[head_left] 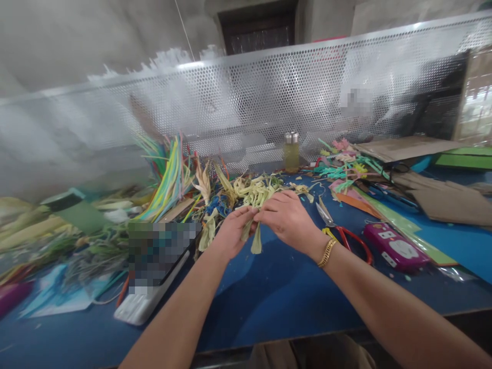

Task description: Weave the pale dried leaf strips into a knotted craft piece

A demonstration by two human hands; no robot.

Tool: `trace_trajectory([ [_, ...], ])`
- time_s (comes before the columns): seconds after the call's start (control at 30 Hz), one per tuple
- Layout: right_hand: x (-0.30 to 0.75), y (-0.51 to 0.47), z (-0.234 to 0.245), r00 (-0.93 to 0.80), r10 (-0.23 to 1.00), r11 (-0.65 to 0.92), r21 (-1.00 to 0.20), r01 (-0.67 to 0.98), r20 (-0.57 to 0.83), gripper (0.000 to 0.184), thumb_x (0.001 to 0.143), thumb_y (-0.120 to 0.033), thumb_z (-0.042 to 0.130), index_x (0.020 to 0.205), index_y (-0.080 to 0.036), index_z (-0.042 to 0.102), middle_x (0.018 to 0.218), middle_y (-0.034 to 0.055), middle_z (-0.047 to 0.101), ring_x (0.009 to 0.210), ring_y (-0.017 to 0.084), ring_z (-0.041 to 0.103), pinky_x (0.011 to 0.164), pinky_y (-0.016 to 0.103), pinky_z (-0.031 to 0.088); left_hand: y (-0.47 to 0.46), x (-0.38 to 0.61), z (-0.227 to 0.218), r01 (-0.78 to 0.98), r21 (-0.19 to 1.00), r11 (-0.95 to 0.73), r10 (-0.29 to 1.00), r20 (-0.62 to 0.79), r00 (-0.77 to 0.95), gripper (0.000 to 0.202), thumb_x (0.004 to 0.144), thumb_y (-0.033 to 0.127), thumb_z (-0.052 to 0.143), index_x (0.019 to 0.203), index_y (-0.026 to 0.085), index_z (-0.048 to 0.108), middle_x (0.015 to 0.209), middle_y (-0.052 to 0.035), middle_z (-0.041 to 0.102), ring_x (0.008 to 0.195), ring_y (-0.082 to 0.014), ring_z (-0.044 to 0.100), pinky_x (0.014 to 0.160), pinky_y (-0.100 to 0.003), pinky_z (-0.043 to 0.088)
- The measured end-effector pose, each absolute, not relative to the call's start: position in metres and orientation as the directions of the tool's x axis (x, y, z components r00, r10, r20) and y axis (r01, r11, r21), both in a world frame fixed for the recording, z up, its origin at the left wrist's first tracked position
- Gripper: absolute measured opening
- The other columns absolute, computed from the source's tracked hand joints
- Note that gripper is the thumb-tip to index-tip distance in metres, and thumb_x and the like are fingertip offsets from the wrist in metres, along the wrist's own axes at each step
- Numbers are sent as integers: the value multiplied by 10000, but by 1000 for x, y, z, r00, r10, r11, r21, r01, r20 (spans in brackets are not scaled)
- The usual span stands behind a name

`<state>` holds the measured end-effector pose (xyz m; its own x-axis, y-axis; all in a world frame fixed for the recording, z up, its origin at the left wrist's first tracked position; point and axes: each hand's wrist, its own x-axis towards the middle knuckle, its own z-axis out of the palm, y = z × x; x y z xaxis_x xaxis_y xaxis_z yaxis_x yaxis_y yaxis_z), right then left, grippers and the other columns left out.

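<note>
Pale green strip (256,245) below fingers, long axis near upright in view; left hand (230,233), right hand (286,218) equally near, both pinching its upper end.

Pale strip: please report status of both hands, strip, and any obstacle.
Left hand and right hand both pinching pale strip. Its wider end hangs below. Red-handled scissors near right wrist, apart from strip.

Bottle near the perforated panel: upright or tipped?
Upright: the bottle stands on the blue table, its metal cap uppermost.
</note>
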<state>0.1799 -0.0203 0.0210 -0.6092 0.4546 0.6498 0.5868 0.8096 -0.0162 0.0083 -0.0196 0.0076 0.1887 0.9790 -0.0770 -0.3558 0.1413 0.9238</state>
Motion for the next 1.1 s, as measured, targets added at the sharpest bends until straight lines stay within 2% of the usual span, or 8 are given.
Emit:
trace_trajectory([
  [0.2,180,-22,22,-588,458,789,0,614,667,228,945,-193,449,975,-277,659,943,17,670,945,193,511,873,373,313,-18,6,5,-447,878,173,960,-47,278,207,684,211,762,717,133,574,638,43,516,518,-29,464,515,-154,379],
  [0.43,182,-20,22,-566,429,795,2,606,704,240,953,-256,456,846,-255,671,889,15,668,933,190,518,875,375,319,-20,9,8,-354,928,115,980,-49,191,240,655,239,790,684,141,573,607,46,521,493,-31,443,484,-156,343],
  [0.57,179,-18,18,-480,483,801,-147,581,732,173,922,-263,515,834,-247,664,870,13,665,896,183,537,845,360,339,-20,10,8,-297,955,-1,984,53,167,241,627,273,799,727,146,620,632,27,552,548,-66,484,534,-189,367],
  [0.7,175,-16,12,-326,591,780,-419,466,738,85,873,-241,573,805,-210,613,806,8,636,792,151,561,764,311,393,-20,10,7,-230,971,-71,978,114,177,170,687,271,746,755,153,644,665,11,568,588,-79,488,581,-207,378],
  [0.83,171,-14,8,-192,712,695,-642,324,675,129,856,-244,567,737,-202,541,710,-9,588,682,125,544,681,270,428,-20,8,8,-166,980,-114,967,148,210,126,743,267,694,747,155,638,698,-4,577,620,-91,497,608,-225,379],
  [0.97,171,-11,7,-150,742,665,-689,287,653,162,841,-251,581,693,-205,535,693,-11,576,676,127,529,683,275,433,-21,7,9,-114,984,-139,964,161,212,121,752,270,680,741,160,631,692,-7,583,622,-101,497,624,-240,378],
  [1.1,174,-8,8,-108,693,705,-639,307,713,124,801,-246,638,711,-208,560,826,16,615,840,158,564,823,323,430,-21,7,9,-46,982,-185,955,191,227,113,769,277,660,768,163,660,679,-7,576,626,-108,491,628,-242,373],
])
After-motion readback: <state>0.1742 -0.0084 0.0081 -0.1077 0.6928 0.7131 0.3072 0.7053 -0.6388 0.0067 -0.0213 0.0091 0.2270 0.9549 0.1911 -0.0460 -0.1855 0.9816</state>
